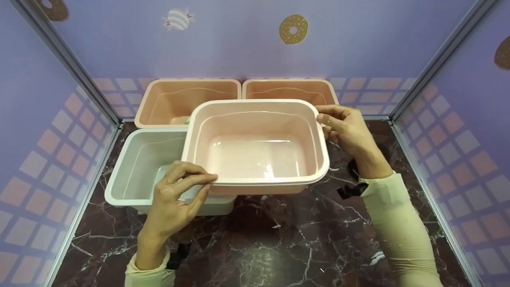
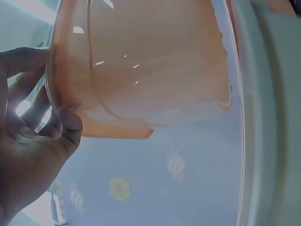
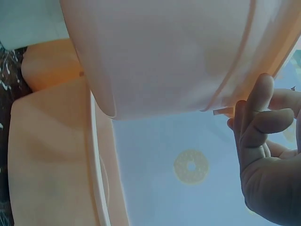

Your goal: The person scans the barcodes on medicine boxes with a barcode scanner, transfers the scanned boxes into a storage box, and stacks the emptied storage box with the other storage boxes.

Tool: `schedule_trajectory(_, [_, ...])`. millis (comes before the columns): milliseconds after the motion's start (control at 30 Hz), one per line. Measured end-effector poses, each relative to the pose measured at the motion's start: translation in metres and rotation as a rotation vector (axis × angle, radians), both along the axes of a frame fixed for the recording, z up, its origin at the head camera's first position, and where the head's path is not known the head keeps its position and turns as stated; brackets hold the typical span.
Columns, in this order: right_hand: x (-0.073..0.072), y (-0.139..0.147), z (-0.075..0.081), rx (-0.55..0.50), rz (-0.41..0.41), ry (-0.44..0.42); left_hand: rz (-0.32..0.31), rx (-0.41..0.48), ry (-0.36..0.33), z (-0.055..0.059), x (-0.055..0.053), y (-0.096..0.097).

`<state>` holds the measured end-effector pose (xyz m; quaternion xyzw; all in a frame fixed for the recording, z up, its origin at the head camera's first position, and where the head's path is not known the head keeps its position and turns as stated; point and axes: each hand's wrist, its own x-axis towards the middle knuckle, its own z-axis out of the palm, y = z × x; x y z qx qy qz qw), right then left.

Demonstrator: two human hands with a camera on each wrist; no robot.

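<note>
A pale pink plastic storage bin (image 1: 255, 155) is held up in the air, its inside bare. My left hand (image 1: 175, 201) pinches its rim at the front left corner, with the thumb below and fingers above. At the back right corner my right hand (image 1: 348, 131) grips the rim between thumb and fingers. From below, the bin's outer wall (image 3: 164, 56) fills much of the right wrist view, and the left hand (image 2: 37, 141) shows at its edge in the left wrist view.
Two darker pink bins (image 1: 191, 81) stand side by side against the back wall. A grey-green bin (image 1: 131, 167) stands in front of the left one, partly covered by the held bin. The marbled tabletop (image 1: 271, 247) lies between patterned side walls (image 1: 458, 167).
</note>
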<state>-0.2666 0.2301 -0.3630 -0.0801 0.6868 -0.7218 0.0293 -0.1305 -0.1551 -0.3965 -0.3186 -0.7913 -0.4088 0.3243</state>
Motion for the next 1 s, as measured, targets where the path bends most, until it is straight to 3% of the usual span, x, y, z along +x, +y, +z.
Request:
schedule_trajectory(567, [-0.008,-0.061,0.002,0.088,0.091,0.023,0.045,0.047,-0.085,-0.002,0.004,-0.061])
schedule_trajectory(800, [-0.008,-0.082,-0.001,0.016,0.104,0.002,0.06,0.057,-0.116,-0.002,0.003,-0.08])
schedule_trajectory(1000, [-0.008,-0.1,-0.004,-0.043,0.12,-0.026,0.047,0.113,-0.136,0.008,0.008,-0.086])
